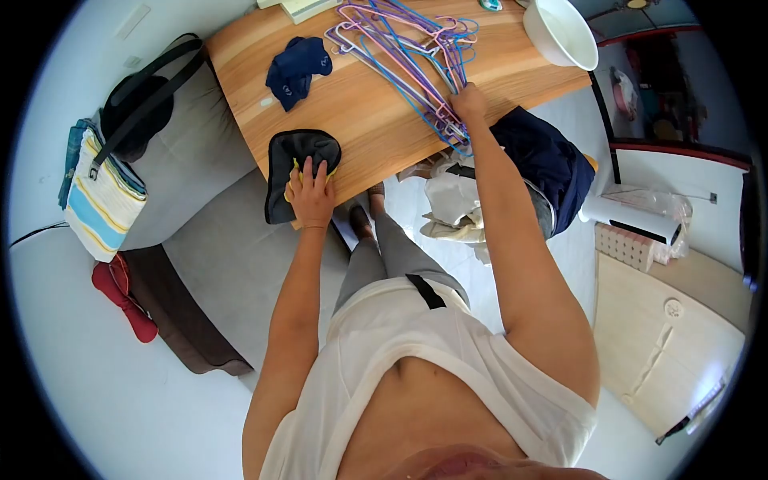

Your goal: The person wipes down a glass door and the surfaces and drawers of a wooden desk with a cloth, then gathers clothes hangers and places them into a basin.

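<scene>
My left hand (pixel 310 192) lies on a dark grey cloth piece with black edging (pixel 290 152) at the table's near left corner. Its fingers are spread, and bits of something yellow show beneath and between them; what the yellow thing is I cannot make out. My right hand (pixel 470 102) is closed on a bunch of plastic clothes hangers (pixel 408 60), purple, pink, blue and white, lying across the table. The fingertips are partly hidden. A crumpled navy cloth (pixel 298 72) with small pale marks lies beyond my left hand.
The wooden table (pixel 368 136) carries a white bowl (pixel 562 34) at its far right. Below its right edge are a navy garment (pixel 548 164) and pale clothes (pixel 452 200) in a heap. At left is a grey sofa (pixel 200 132) with a black bag (pixel 136 116) and striped cloth (pixel 100 210).
</scene>
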`<state>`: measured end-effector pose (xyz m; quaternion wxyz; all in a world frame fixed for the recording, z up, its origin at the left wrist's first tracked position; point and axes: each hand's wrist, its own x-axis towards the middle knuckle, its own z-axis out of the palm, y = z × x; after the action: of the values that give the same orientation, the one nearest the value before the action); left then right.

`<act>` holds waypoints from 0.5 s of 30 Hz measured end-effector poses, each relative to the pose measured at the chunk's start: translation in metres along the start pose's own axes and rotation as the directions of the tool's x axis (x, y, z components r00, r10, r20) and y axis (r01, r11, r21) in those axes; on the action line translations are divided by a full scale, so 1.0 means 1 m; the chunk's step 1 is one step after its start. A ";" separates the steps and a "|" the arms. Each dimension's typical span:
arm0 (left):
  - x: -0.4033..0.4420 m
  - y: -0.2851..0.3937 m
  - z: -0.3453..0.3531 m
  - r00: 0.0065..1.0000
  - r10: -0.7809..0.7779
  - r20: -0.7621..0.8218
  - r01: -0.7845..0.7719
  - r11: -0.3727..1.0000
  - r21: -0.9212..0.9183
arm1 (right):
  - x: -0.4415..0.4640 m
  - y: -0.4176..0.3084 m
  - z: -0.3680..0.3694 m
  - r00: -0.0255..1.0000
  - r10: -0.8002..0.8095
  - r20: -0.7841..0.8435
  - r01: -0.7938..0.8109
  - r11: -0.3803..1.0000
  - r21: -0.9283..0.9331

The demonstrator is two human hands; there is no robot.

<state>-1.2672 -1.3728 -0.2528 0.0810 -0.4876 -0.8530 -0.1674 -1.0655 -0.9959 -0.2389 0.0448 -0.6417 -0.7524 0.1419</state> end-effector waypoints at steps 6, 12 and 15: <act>-0.001 0.000 0.002 1.000 0.006 -0.017 -0.005 1.000 0.014 | -0.012 -0.020 -0.026 0.999 0.044 -0.026 -0.043 0.998 0.037; 0.000 -0.003 -0.004 0.994 0.107 0.021 -0.105 0.993 -0.057 | 0.002 -0.008 -0.054 0.981 -0.046 0.187 -0.018 0.945 0.327; -0.002 -0.009 -0.007 0.963 0.239 0.124 -0.224 0.966 -0.127 | -0.003 -0.013 -0.093 0.872 0.031 0.488 -0.319 0.793 0.519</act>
<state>-1.2743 -1.3811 -0.2482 0.0134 -0.5983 -0.7828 -0.1704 -1.0546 -0.9859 -0.1461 0.0487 -0.6134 -0.5960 0.5160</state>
